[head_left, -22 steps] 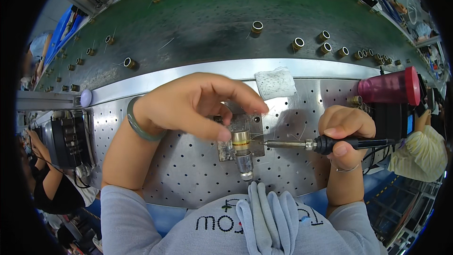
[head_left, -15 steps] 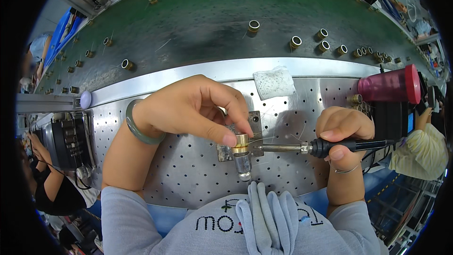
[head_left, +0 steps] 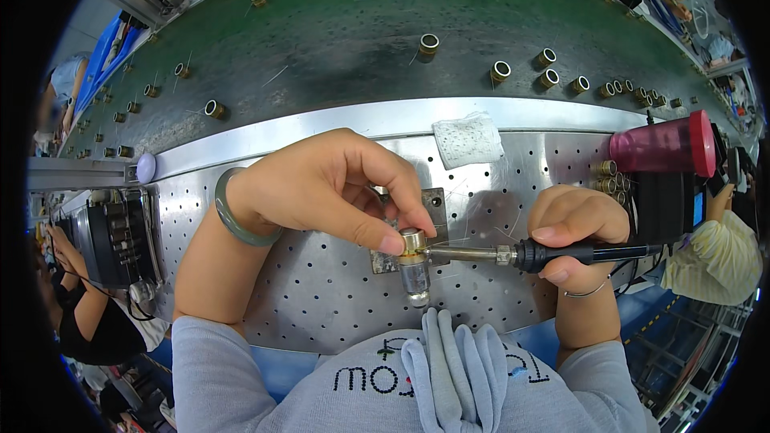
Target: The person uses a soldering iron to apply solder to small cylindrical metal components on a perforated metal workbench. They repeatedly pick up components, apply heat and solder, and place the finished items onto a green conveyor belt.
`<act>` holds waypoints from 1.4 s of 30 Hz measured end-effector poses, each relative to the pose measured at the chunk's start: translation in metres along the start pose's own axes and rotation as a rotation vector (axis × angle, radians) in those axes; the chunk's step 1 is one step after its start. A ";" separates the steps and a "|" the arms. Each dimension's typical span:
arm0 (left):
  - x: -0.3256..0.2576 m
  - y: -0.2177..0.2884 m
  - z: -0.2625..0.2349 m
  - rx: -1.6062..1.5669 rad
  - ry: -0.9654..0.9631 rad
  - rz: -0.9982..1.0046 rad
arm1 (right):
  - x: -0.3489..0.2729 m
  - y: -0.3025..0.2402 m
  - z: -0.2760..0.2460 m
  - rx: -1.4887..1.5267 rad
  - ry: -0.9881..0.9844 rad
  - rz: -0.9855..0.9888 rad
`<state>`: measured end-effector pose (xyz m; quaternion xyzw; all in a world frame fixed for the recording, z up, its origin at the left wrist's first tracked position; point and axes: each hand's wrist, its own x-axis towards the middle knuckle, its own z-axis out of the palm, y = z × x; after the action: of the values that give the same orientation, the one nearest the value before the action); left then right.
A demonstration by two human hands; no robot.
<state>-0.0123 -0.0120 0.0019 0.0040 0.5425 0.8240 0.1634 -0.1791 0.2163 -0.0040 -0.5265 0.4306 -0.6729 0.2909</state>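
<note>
My left hand (head_left: 353, 196) pinches a small metal ring-shaped coil part (head_left: 413, 240) between thumb and index finger. The part sits on the upper end of a steel post (head_left: 415, 279), fixed at a dark metal plate (head_left: 434, 207) on the bench. Closed around the black handle of a soldering iron (head_left: 553, 256) is my right hand (head_left: 579, 234). The iron points left, and its tip meets the side of the coil part at its copper-coloured band. Thin wires stick out from the part to the right, above the iron's shaft.
Beyond the perforated metal bench (head_left: 309, 297) runs a green conveyor belt (head_left: 337, 56) carrying several similar parts. A folded white cloth (head_left: 468, 141) lies at the bench's far edge. To the right stand a pink cup (head_left: 658, 147) and a few stacked parts (head_left: 609, 183). Other people work at both sides.
The soldering iron has moved left, from just beside the coil part to touching it. My right hand has shifted left with it; my left hand keeps its pinch.
</note>
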 end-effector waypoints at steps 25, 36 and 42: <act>-0.001 0.002 0.001 0.002 0.015 -0.048 | 0.002 -0.004 0.002 -0.070 -0.007 0.013; -0.001 0.005 0.008 0.006 0.059 -0.079 | 0.002 -0.005 0.003 -0.089 -0.017 0.013; 0.000 0.005 0.008 -0.008 0.050 -0.066 | 0.000 -0.002 -0.003 -0.055 -0.002 -0.010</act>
<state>-0.0120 -0.0064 0.0094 -0.0351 0.5428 0.8203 0.1767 -0.1816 0.2184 -0.0025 -0.5371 0.4461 -0.6616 0.2734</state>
